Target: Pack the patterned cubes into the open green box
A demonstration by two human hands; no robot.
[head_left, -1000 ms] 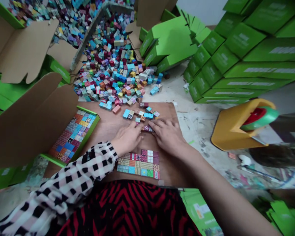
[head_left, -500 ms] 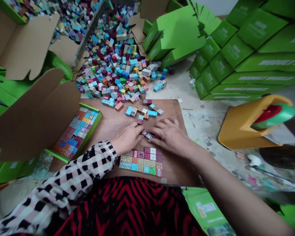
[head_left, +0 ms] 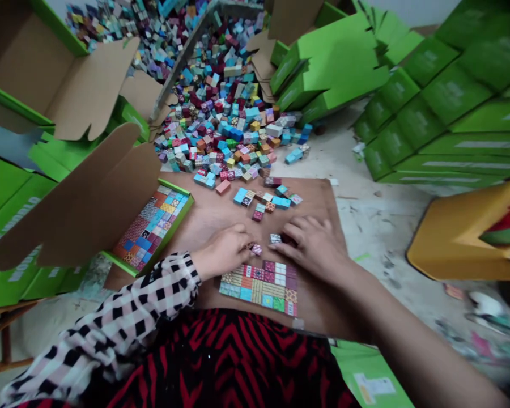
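Our left hand [head_left: 223, 252] and right hand [head_left: 312, 249] close together, fingertips at loose small patterned cubes [head_left: 255, 249] on brown board [head_left: 221, 218], just above tight multicoloured cube rows [head_left: 259, 289]; grip unclear.

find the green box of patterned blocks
Head view: the green box sits left of the left hand, at the brown board's edge, under a raised cardboard flap.

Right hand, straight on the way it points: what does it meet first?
The right hand points left across the brown board. First in line looks like the small patterned block just past its fingertips, though depth is unclear. Beyond that lies the left hand.
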